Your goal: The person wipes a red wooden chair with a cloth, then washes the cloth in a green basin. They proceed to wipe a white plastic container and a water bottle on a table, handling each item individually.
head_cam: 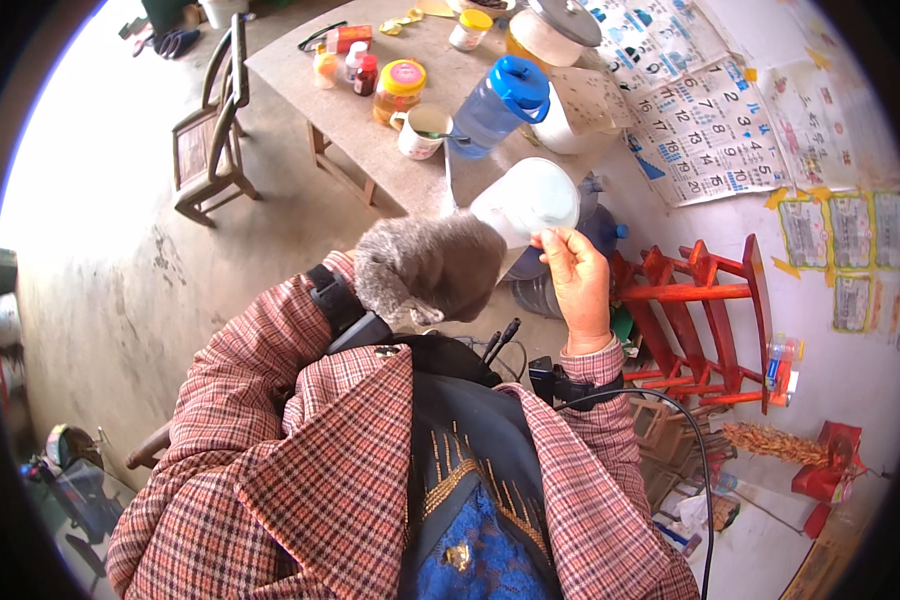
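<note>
A grey plush item (427, 266), perhaps a fuzzy hat or slipper, is held up in front of my chest at the end of my left sleeve. It covers nearly all of my left hand; only a sliver of wrist shows by the cuff. To its right, my right hand (574, 281) is raised with thumb and forefinger pinched together. Whether something thin lies between those fingertips is too small to tell. Just beyond them is a whitish translucent plastic tub (532, 196), near the table's corner.
The table (345, 97) bears a blue-lidded pitcher (499, 109), a mug (422, 131), a yellow-lidded jar (399, 94) and small bottles. A wooden chair (210, 150) stands left. Water jugs (604, 229) and a red wooden stool (686, 292) are right. A black cable (701, 450) runs from my right wrist.
</note>
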Demonstrator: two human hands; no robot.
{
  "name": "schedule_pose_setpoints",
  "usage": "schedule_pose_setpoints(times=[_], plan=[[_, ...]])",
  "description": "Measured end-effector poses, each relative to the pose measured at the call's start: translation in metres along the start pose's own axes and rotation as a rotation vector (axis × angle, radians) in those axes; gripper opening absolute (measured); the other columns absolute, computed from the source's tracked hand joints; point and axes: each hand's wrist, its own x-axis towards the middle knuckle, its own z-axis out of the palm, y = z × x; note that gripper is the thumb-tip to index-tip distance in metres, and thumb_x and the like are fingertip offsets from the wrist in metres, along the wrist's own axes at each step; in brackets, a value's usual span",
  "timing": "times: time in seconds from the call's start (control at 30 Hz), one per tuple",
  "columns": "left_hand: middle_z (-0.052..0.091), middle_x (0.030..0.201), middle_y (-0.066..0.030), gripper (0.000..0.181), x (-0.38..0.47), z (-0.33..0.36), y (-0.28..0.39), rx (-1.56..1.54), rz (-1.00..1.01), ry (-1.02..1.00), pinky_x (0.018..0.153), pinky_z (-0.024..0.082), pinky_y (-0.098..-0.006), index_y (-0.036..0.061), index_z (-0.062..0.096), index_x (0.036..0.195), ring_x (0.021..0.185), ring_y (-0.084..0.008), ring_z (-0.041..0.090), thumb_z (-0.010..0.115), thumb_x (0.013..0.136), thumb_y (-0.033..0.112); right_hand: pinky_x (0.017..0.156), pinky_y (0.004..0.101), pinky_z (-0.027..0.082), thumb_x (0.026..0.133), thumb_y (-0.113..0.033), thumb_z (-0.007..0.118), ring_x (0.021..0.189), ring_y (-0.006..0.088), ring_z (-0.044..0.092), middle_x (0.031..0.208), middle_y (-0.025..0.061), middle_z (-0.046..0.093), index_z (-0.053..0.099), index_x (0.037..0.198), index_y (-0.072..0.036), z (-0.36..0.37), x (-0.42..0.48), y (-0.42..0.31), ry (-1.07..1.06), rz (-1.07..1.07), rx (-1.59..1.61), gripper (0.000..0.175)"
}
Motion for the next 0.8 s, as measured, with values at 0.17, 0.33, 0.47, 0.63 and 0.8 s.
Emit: schedule_pose_setpoints(times=[0.17,0.33,0.47,0.63,0.8], plan=[[0.068,0.086,-0.0085,0.02,0.017,-0.033,0.015,0.339,-0.139,-0.008,0.074,0.053,-0.0296,0.0068,0.065,0.099,0.078,-0.0174,0.065,0.064,0.08,0.013,0.097,0.0415,0.039,0.093,-0.025,0.055,0.112,0.0356,0.05,0.12,0.0223,0.053,0.051,0.12,0.003,0.0,0.04,0.035,0.282,-0.602,-0.467,0.039],[0.057,0.111,-0.0178,0.046,0.049,-0.041,0.028,0.599,0.21,0.174,0.09,0.043,-0.0376,0.0023,0.05,0.124,0.104,-0.0315,0.055,0.055,0.081,0.018,0.097,0.0403,0.039,0.096,-0.037,0.044,0.112,0.0366,0.051,0.122,0.0207,0.053,0.052,0.123,-0.002,-0.004,0.08,0.059,0.062,-0.497,-0.578,0.045],[0.056,0.116,-0.0152,0.043,0.068,-0.02,0.004,0.611,0.118,0.225,0.095,0.041,-0.0362,0.0016,0.047,0.126,0.11,-0.0291,0.053,0.05,0.085,0.014,0.094,0.0399,0.041,0.096,-0.024,0.043,0.108,0.0341,0.054,0.113,0.0179,0.058,0.057,0.115,-0.002,0.007,0.084,0.074,0.212,-0.523,-0.426,0.032],[0.059,0.116,-0.0112,0.035,0.085,0.032,-0.059,-1.509,-0.212,0.08,0.095,0.044,-0.0336,0.0035,0.051,0.123,0.107,-0.0231,0.056,0.048,0.09,0.016,0.097,0.04,0.039,0.092,-0.017,0.049,0.11,0.0332,0.052,0.114,0.0166,0.057,0.057,0.115,-0.001,0.008,0.085,0.084,0.247,-0.546,-0.475,0.028],[0.048,0.134,-0.0074,0.043,0.084,0.052,-0.091,-1.415,-0.61,0.308,0.106,0.036,-0.0312,0.0076,0.033,0.139,0.122,-0.0166,0.047,0.039,0.097,0.012,0.099,0.0415,0.037,0.089,-0.011,0.054,0.114,0.0336,0.049,0.12,0.0159,0.054,0.057,0.116,-0.002,0.006,0.086,0.093,0.257,-0.553,-0.446,0.029]])
